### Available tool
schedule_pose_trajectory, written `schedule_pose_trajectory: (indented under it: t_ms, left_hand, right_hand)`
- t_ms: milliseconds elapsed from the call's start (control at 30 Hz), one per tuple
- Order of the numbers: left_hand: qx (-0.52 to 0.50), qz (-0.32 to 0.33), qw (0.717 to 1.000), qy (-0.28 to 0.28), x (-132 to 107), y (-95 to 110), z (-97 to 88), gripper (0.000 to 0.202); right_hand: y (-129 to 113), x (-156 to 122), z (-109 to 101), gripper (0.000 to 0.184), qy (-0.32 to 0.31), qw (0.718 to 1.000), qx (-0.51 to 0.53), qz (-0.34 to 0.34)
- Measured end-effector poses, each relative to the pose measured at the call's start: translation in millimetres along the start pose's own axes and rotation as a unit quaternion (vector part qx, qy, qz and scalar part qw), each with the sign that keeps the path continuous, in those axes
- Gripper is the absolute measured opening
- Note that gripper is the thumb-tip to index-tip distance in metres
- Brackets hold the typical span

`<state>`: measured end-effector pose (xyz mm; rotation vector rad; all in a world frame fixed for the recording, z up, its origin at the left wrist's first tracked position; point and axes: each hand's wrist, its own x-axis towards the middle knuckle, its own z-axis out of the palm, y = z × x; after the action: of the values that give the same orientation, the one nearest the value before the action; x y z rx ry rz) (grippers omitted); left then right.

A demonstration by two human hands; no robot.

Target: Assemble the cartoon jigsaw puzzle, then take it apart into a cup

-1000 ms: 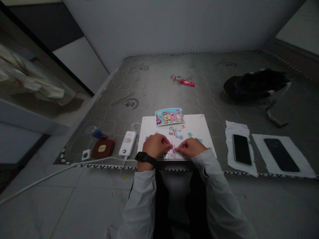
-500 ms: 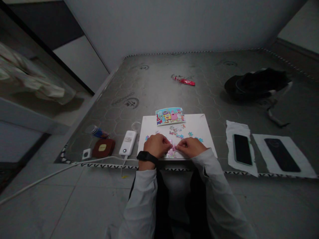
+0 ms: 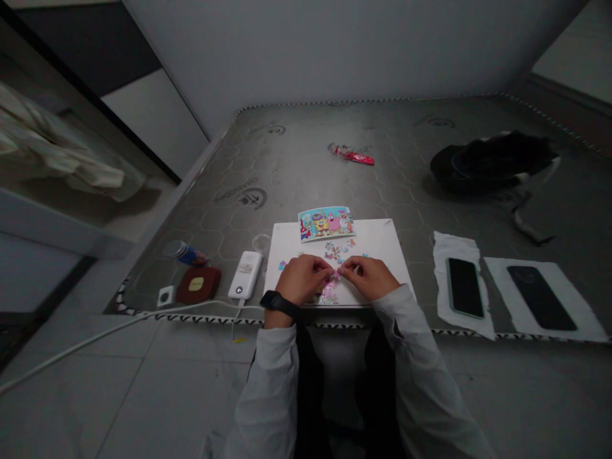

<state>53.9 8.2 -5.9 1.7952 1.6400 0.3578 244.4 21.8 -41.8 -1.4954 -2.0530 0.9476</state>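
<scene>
Board (image 3: 380, 238): left hand (image 3: 305, 278), right hand (image 3: 369, 276), grips pinched on pink pieces (image 3: 329, 292), seemingly to steady them; card (image 3: 327, 224) across its far edge.

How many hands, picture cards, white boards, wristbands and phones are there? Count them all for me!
Hands: 2
Picture card: 1
White board: 1
Wristband: 1
Phones: 2
Total: 7
</scene>
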Motion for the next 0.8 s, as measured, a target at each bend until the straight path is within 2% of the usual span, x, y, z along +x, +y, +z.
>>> schedule_pose_trajectory:
  t_ms: [200, 467, 567, 667, 800]
  left_hand:
    - [-0.017, -0.001, 1.0, -0.022, -0.5, 0.0, 0.1, 0.022]
    - [-0.023, 0.002, 1.0, -0.011, -1.7, 0.7, -3.4, 0.025]
    - [-0.024, -0.003, 0.999, -0.03, -2.8, -0.2, -4.3, 0.024]
    - [-0.001, -0.034, 0.999, -0.041, -3.5, -2.7, -3.6, 0.019]
    - [0.039, -0.083, 0.995, -0.025, -4.0, -4.5, -1.2, 0.014]
  right_hand:
    - [-1.0, 1.4, -1.4, 0.021, -0.002, 1.0, 0.019, 0.02]
    - [-0.7, 0.8, -3.3, 0.02, -0.013, 0.999, 0.013, 0.026]
    - [-0.5, -0.1, -4.5, 0.02, -0.023, 0.999, 0.0, 0.023]
    - [-0.2, -1.5, -5.7, 0.019, -0.054, 0.997, -0.034, 0.038]
    - [-0.9, -2.7, -4.8, 0.021, -0.096, 0.99, -0.079, 0.071]
